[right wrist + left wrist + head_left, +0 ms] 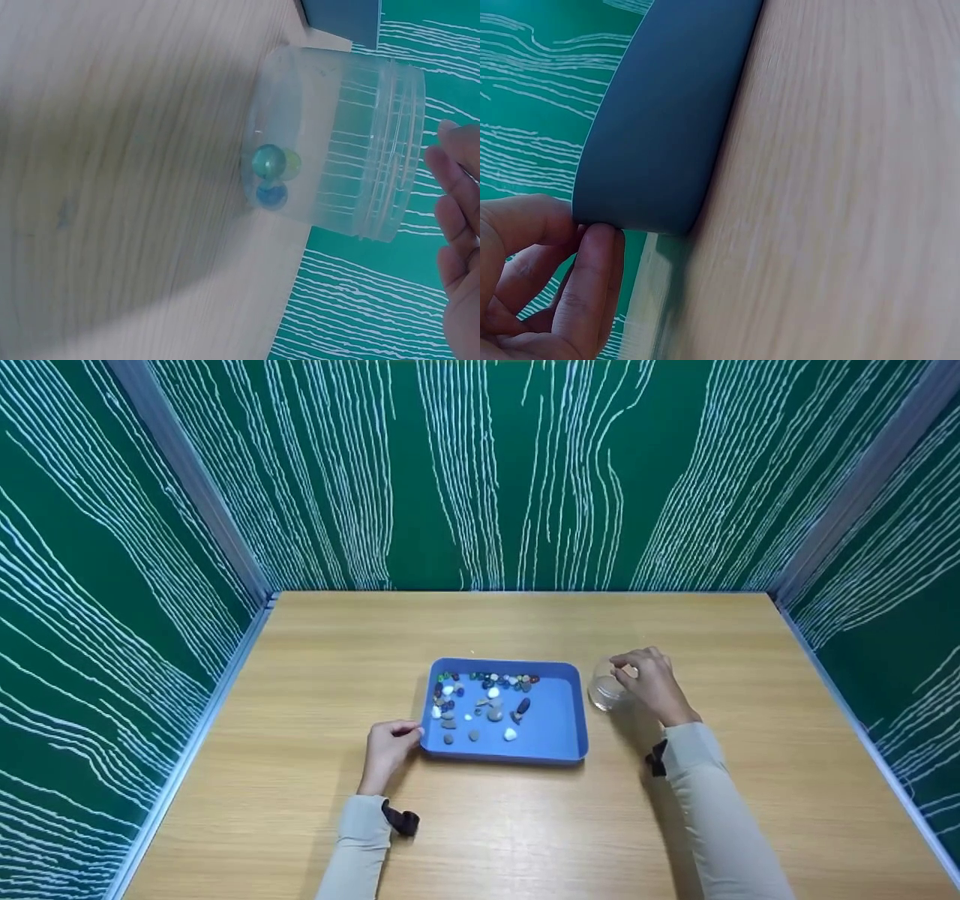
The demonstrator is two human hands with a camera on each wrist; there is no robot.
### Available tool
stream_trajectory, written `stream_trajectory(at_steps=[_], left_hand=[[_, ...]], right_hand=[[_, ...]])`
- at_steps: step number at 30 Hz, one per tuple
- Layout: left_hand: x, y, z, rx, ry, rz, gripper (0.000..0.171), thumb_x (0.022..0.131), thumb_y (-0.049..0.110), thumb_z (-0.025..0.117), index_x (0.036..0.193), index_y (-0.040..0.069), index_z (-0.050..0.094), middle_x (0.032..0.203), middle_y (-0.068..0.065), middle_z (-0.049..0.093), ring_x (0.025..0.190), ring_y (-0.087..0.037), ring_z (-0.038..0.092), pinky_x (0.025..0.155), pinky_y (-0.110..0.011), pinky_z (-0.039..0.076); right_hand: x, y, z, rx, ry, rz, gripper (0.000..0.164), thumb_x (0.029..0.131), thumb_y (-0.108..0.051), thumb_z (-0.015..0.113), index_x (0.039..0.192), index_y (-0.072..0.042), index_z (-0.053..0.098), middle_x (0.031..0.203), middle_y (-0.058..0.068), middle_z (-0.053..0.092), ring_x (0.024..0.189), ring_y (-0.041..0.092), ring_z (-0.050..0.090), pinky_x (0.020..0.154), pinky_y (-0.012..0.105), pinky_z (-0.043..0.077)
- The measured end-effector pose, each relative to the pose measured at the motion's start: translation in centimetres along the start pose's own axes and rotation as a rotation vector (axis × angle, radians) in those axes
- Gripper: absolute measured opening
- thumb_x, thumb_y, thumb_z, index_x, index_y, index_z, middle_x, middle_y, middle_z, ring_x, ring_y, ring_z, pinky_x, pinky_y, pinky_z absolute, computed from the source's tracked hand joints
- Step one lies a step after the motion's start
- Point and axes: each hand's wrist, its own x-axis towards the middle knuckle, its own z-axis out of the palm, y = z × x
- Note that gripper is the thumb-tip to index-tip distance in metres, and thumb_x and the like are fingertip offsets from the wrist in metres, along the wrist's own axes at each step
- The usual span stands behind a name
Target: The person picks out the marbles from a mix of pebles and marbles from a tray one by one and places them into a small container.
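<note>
At the left front corner of a blue tray, my left hand pinches the tray's wall between thumb and finger. In the left wrist view the fingertips meet right at that tray corner. Small stones and coloured glass marbles lie in the tray, mostly toward its left and back. Over the mouth of a clear jar hovers my right hand, fingers bent loosely downward, with nothing showing between them. A green marble, a blue marble and a yellowish marble lie at the jar's bottom.
Tray and jar stand on a wooden table, the jar just right of the tray. A dark stone and a white stone lie inside the tray. Green panels with white lines enclose the table's back and sides.
</note>
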Motion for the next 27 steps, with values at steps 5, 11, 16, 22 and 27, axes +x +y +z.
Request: stream_trajectory(at_steps=[5, 11, 16, 22, 27], left_hand=[[0.0, 0.1, 0.0, -0.006, -0.001, -0.004, 0.017, 0.081, 0.004, 0.07, 0.095, -0.004, 0.074, 0.103, -0.02, 0.071, 0.102, -0.032, 0.064, 0.089, -0.037, 0.055], [-0.1, 0.2, 0.0, 0.0, -0.003, -0.002, 0.016, 0.081, 0.004, 0.07, 0.095, -0.005, 0.074, 0.102, -0.021, 0.071, 0.101, -0.032, 0.065, 0.089, -0.037, 0.055], [-0.2, 0.3, -0.1, 0.002, 0.002, 0.008, 0.016, 0.081, 0.004, 0.07, 0.095, -0.004, 0.074, 0.1, -0.02, 0.072, 0.098, -0.029, 0.066, 0.083, -0.03, 0.056], [-0.2, 0.3, -0.1, -0.002, 0.003, 0.001, 0.016, 0.08, 0.004, 0.07, 0.094, -0.004, 0.075, 0.099, -0.019, 0.072, 0.096, -0.026, 0.065, 0.079, -0.026, 0.055], [-0.1, 0.4, -0.1, -0.005, 0.001, -0.009, 0.017, 0.08, 0.005, 0.07, 0.094, -0.004, 0.075, 0.1, -0.019, 0.072, 0.097, -0.027, 0.065, 0.081, -0.026, 0.054]], right_hand=[[0.3, -0.5, 0.0, 0.008, -0.036, 0.038, 0.022, 0.091, -0.008, 0.063, 0.11, 0.001, 0.069, 0.104, 0.018, 0.069, 0.1, 0.03, 0.048, 0.09, 0.046, 0.033], [0.6, -1.3, 0.0, 0.025, -0.085, 0.125, 0.025, 0.095, -0.014, 0.06, 0.116, -0.004, 0.067, 0.113, 0.015, 0.065, 0.108, 0.03, 0.045, 0.093, 0.049, 0.038], [0.8, -1.7, 0.4, 0.019, -0.064, 0.074, 0.024, 0.094, -0.014, 0.061, 0.114, -0.002, 0.068, 0.11, 0.016, 0.067, 0.104, 0.03, 0.047, 0.09, 0.047, 0.041], [1.1, -2.1, 0.8, 0.034, -0.067, 0.059, 0.025, 0.095, -0.015, 0.06, 0.114, -0.002, 0.067, 0.109, 0.016, 0.067, 0.103, 0.029, 0.048, 0.089, 0.047, 0.044], [1.4, -2.7, 0.9, 0.05, -0.051, 0.029, 0.024, 0.094, -0.014, 0.061, 0.113, 0.0, 0.068, 0.106, 0.016, 0.068, 0.1, 0.029, 0.05, 0.087, 0.045, 0.044]])
